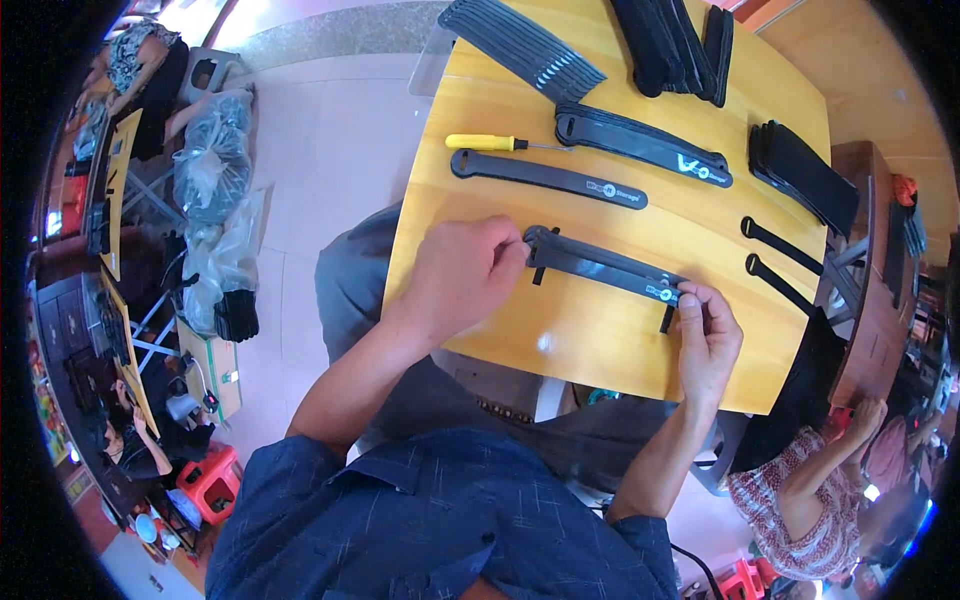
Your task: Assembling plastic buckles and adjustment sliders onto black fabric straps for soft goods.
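Note:
A black strap (600, 266) with a slotted left end lies across the yellow table before me. My left hand (465, 268) is closed in a pinch at that slotted end; its fingertips partly hide what they grip. At the other end, my right hand (708, 325) pinches the strap between thumb and fingers. Short narrow black strips stick out from under the strap near both ends. Just beyond it lies a single black strap (550, 182) with a pale printed mark. A yellow-handled screwdriver (482, 143) rests behind that one, beside a stack of similar straps (640, 143).
More black strap bundles (525, 50) lie along the far edge of the yellow table (590, 350), with another stack (800, 172) at right. Two narrow looped straps (780, 245) lie near the right edge. Co-workers sit at both sides. Clear plastic bags (212, 160) stand at left.

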Tool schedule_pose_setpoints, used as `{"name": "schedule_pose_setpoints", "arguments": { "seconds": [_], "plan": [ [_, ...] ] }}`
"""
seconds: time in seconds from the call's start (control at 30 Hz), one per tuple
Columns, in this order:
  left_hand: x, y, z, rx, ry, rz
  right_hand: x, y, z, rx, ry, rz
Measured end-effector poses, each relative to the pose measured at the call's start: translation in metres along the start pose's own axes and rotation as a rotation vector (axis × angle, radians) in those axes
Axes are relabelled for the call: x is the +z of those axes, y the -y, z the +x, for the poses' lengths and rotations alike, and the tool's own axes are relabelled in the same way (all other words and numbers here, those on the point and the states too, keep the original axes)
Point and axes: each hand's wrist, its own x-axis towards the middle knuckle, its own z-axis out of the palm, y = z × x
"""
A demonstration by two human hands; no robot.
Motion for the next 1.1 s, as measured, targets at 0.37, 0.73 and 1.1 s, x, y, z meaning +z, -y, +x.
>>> {"name": "schedule_pose_setpoints", "arguments": {
  "seconds": [0.37, 0.73, 1.1],
  "plan": [
    [-0.0047, -0.0077, 0.0059, -0.063, 0.057, 0.036, 0.0012, -0.0039, 0.0016, 0.021, -0.011, -0.008],
    [-0.0025, -0.0082, 0.0061, -0.066, 0.070, 0.057, 0.0037, -0.0001, 0.0019, 0.052, -0.034, 0.019],
    [0.0024, -0.0010, 0.0070, 0.023, -0.010, 0.079, 0.0056, -0.0012, 0.0017, 0.047, -0.044, 0.028]
  ]
}}
